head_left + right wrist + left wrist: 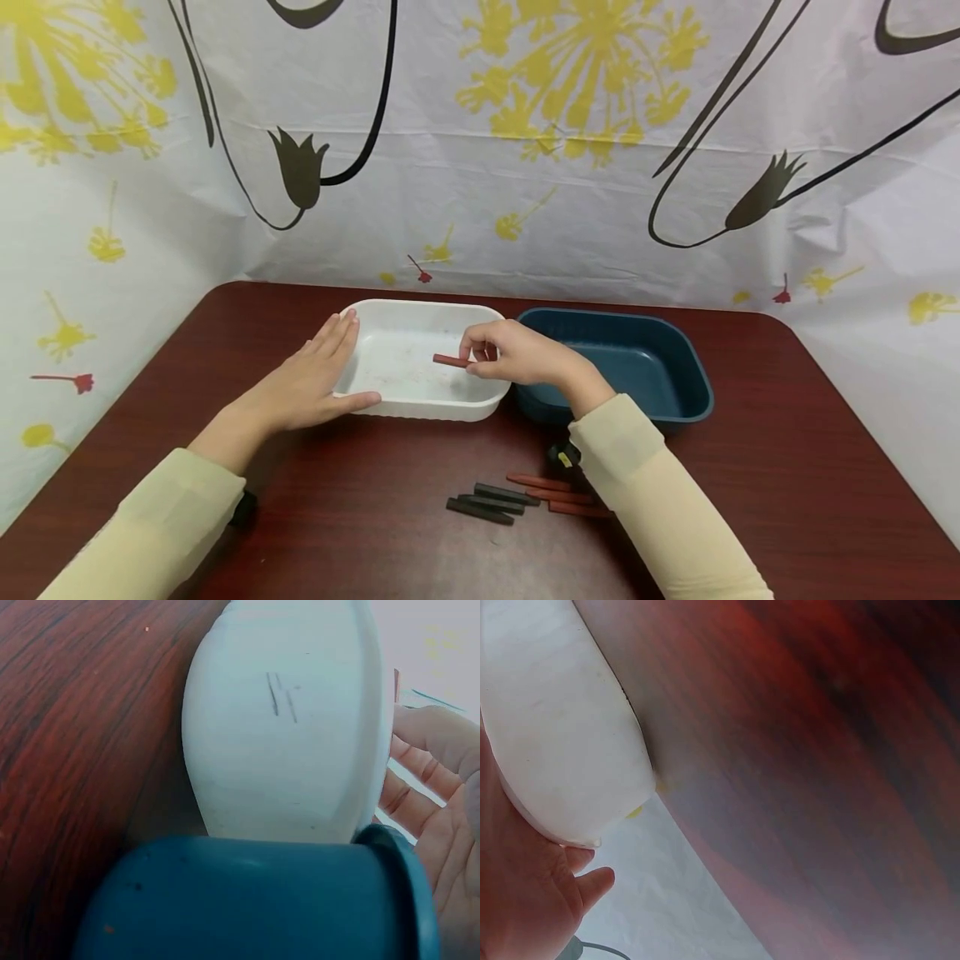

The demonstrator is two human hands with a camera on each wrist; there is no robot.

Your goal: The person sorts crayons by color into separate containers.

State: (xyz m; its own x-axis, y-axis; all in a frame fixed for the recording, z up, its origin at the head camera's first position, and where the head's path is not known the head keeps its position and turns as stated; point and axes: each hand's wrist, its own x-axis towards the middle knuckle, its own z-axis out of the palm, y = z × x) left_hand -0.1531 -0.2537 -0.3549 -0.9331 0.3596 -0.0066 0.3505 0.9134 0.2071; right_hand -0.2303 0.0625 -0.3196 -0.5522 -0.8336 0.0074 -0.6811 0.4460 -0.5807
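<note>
Dark wood table (360, 517), floral sheet behind; a red crayon (451, 360) is pinched by the right hand (517, 354) over the white tray (420, 408), steadied by the flat, open left hand (311, 379). Sorting seems underway, so letting go is probably called for next

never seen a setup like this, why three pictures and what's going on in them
These are one moment seen by three cameras on a person: one on the head, one on each wrist. The head view shows a dark red table with a white tray beside a blue tray. The left hand rests flat against the white tray's side. The right hand pinches a red crayon over that tray. Nearer the person lie three black crayons and more red crayons. The wrist views are close-ups of the trays' outer walls, the table and parts of the hands.
</note>
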